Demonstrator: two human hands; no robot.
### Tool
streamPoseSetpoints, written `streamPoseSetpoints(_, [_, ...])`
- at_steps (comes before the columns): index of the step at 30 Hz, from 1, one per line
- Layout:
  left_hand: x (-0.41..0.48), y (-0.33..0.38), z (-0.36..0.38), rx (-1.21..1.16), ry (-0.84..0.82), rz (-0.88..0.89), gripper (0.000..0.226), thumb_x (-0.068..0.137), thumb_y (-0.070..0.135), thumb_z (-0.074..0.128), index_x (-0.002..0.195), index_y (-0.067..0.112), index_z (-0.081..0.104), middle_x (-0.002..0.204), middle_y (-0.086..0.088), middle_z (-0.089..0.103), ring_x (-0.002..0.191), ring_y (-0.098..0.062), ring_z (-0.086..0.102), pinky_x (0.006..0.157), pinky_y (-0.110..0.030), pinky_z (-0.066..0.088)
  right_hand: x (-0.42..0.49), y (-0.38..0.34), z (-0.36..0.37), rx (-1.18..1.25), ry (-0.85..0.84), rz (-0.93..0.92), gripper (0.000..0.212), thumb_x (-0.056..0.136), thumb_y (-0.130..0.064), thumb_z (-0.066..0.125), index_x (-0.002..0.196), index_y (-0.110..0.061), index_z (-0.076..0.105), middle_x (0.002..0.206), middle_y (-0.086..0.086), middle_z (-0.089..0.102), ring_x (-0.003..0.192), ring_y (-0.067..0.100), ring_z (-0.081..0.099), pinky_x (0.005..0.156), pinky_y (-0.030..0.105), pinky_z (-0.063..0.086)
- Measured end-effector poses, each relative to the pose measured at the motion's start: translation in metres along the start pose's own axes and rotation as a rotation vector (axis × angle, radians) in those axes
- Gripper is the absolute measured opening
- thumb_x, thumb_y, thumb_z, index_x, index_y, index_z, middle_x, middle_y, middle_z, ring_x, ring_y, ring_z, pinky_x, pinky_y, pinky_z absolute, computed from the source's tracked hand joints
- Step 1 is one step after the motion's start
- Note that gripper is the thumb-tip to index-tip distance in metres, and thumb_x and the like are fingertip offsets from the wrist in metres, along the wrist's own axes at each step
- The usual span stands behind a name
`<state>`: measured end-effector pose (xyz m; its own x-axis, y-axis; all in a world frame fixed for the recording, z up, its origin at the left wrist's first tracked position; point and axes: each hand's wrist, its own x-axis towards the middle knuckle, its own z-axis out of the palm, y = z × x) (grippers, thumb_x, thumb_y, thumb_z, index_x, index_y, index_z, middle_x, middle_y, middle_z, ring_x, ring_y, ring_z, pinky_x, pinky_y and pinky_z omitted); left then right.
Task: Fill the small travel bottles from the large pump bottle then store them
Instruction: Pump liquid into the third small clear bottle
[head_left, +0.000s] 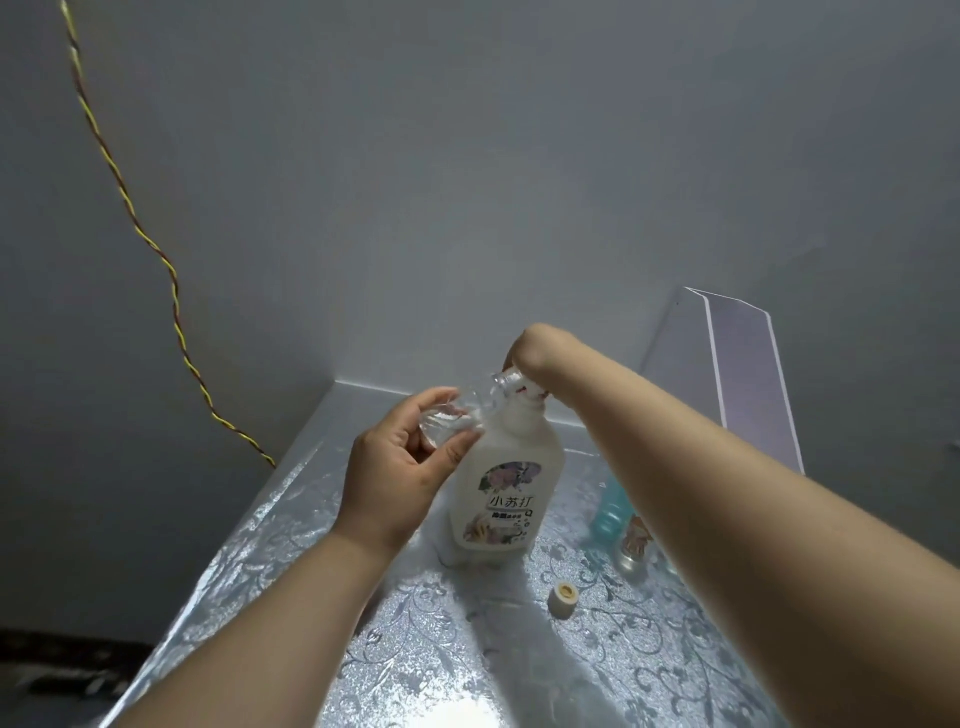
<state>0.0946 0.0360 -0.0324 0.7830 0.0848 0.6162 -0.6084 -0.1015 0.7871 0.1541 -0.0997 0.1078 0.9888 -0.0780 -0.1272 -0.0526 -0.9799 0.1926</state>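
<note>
Near the table's (415, 649) back edge: fingers (427, 399) and thumb of left hand (400, 467) grasp the clear travel bottle (462, 415), tilted, mouth at the pump bottle's (506, 488) nozzle. Right hand (530, 348) is over the pump head, fingers hidden, grip unclear. Fill level unreadable, probably first fill. Loose cap (562, 597), teal bottle (613, 514) toward the right edge. Capping and storing remain.

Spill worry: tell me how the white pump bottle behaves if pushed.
The white pump bottle stands tall on a narrow base, so a push near its top would probably tip it. A low push may slide it on the glossy table. Its opaque body hides the fill, so weight is uncertain.
</note>
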Motion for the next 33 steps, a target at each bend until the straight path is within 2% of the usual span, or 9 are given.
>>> streamPoseSetpoints(2, [0.0,-0.002,0.0,0.004,0.002,-0.006,0.037,0.067,0.049,0.071,0.102,0.045,0.062,0.045,0.011,0.039,0.051,-0.012,0.042,0.051,-0.018,0.038,0.002,0.0,0.004,-0.041,-0.004,0.027,0.02,0.09,-0.002,0.051,0.074,0.006,0.06,0.067,0.012,0.068,0.094,0.019,0.058,0.074,0.029,0.038])
streamPoseSetpoints(3, [0.0,-0.002,-0.001,0.002,0.004,-0.008,0.037,0.067,0.049,0.071,0.102,0.045,0.062,0.045,0.011,0.039,0.051,-0.013,0.042,0.051,-0.018,0.037,0.002,-0.001,0.003,-0.068,-0.008,0.031,0.027,0.09,-0.003,0.053,0.062,0.0,0.051,0.062,0.011,0.059,0.089,0.022,0.052,0.074,0.028,0.037])
streamPoseSetpoints(6, [0.0,-0.002,-0.002,0.01,0.008,-0.001,0.036,0.068,0.048,0.072,0.102,0.046,0.061,0.045,0.012,0.037,0.049,-0.008,0.036,0.049,-0.014,0.035,0.001,-0.001,0.003,-0.103,0.067,-0.012,0.011,0.089,-0.005,0.055,0.089,0.001,0.064,0.097,0.011,0.059,0.1,0.031,0.055,0.084,0.032,0.045])
streamPoseSetpoints(8, [0.002,-0.002,-0.002,0.013,0.003,0.01,0.036,0.069,0.047,0.072,0.103,0.046,0.061,0.047,0.011,0.038,0.05,-0.008,0.039,0.05,-0.015,0.037,-0.001,-0.001,-0.002,-0.147,0.117,-0.032,0.026,0.091,-0.008,0.052,0.112,-0.004,0.065,0.119,0.01,0.061,0.107,0.03,0.057,0.087,0.031,0.046])
streamPoseSetpoints(13, [0.001,-0.003,-0.001,-0.013,-0.006,0.017,0.034,0.07,0.051,0.073,0.101,0.056,0.061,0.054,0.0,0.044,0.054,-0.017,0.045,0.054,-0.024,0.041,-0.004,-0.003,-0.017,-0.14,0.15,-0.048,0.033,0.095,-0.012,0.048,0.125,-0.009,0.06,0.13,0.005,0.059,0.114,0.025,0.059,0.09,0.025,0.048])
streamPoseSetpoints(21, [0.001,-0.005,0.0,0.033,0.013,0.02,0.034,0.07,0.049,0.071,0.102,0.048,0.061,0.047,0.009,0.04,0.053,-0.035,0.05,0.052,-0.021,0.039,0.001,-0.005,-0.004,-0.128,0.035,-0.063,0.03,0.093,-0.003,0.048,0.121,-0.001,0.06,0.12,0.015,0.061,0.102,0.026,0.057,0.084,0.028,0.043])
streamPoseSetpoints(25, [0.0,-0.005,-0.001,0.051,0.016,0.013,0.033,0.068,0.053,0.07,0.1,0.053,0.061,0.046,0.01,0.037,0.054,-0.039,0.051,0.052,-0.023,0.038,0.002,-0.003,0.002,-0.1,-0.034,-0.026,0.013,0.093,-0.007,0.05,0.086,-0.002,0.061,0.075,0.012,0.052,0.087,0.017,0.045,0.076,0.026,0.035])
streamPoseSetpoints(29, [0.0,-0.005,-0.001,0.054,0.003,-0.003,0.032,0.07,0.052,0.07,0.101,0.056,0.06,0.045,0.012,0.034,0.053,-0.022,0.044,0.056,-0.035,0.046,-0.01,-0.003,0.003,-0.03,-0.002,-0.009,0.028,0.092,-0.005,0.049,0.065,-0.001,0.053,0.069,0.011,0.052,0.085,0.02,0.043,0.073,0.026,0.034])
streamPoseSetpoints(33, [0.0,-0.003,0.0,0.037,-0.019,-0.018,0.036,0.071,0.055,0.069,0.106,0.049,0.062,0.048,0.011,0.037,0.056,-0.024,0.046,0.066,-0.054,0.055,-0.02,0.0,-0.006,0.008,0.166,-0.031,0.035,0.092,0.0,0.043,0.058,-0.007,0.041,0.062,0.005,0.037,0.074,0.029,0.044,0.063,0.026,0.038])
